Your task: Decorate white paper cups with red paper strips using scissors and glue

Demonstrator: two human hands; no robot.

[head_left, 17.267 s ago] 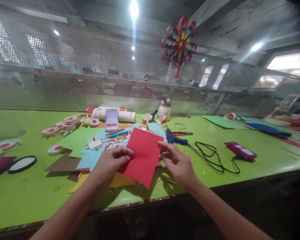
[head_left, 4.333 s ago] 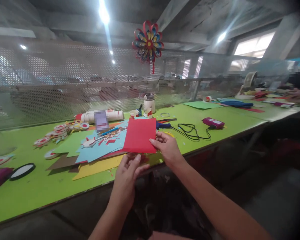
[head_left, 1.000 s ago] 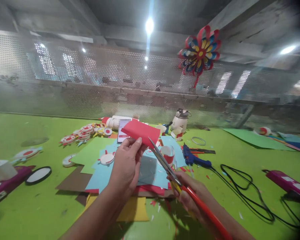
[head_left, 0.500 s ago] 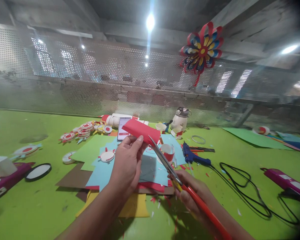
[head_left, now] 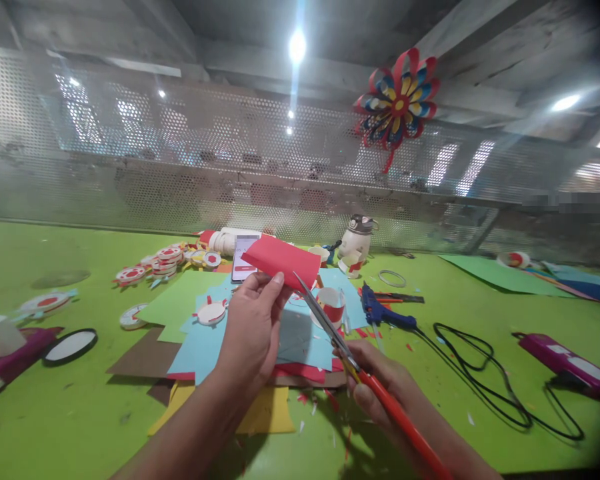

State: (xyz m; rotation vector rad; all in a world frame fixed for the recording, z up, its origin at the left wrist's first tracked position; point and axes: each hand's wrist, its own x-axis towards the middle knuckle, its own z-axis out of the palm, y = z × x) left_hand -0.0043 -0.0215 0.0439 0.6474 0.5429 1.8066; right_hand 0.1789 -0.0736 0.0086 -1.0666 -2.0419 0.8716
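Between thumb and fingers, my left hand point(head_left: 255, 320) pinches the lower edge of a piece of red paper point(head_left: 285, 257), held up above the table. My right hand point(head_left: 380, 380) grips scissors point(head_left: 325, 320) with red and yellow handles. Their blade tips reach the paper's lower edge, just right of my left thumb; whether they cut into it I cannot tell. Beneath both hands lie sheets of light blue paper point(head_left: 200, 350). A paper cup piece with a red band point(head_left: 334, 305) stands behind the blades, partly hidden by them.
A blue glue gun point(head_left: 385, 310) with a looping black cable point(head_left: 510, 393) lies to the right, near a purple power strip point(head_left: 565, 360). Decorated white discs point(head_left: 165, 260) are piled at the left. A phone point(head_left: 241, 259) stands behind the red paper. Scraps point(head_left: 333, 399) litter the front.
The scissor tips have shifted slightly left along the red paper, and the blades look closer together. The whole view has moved a little; both hands keep their holds.
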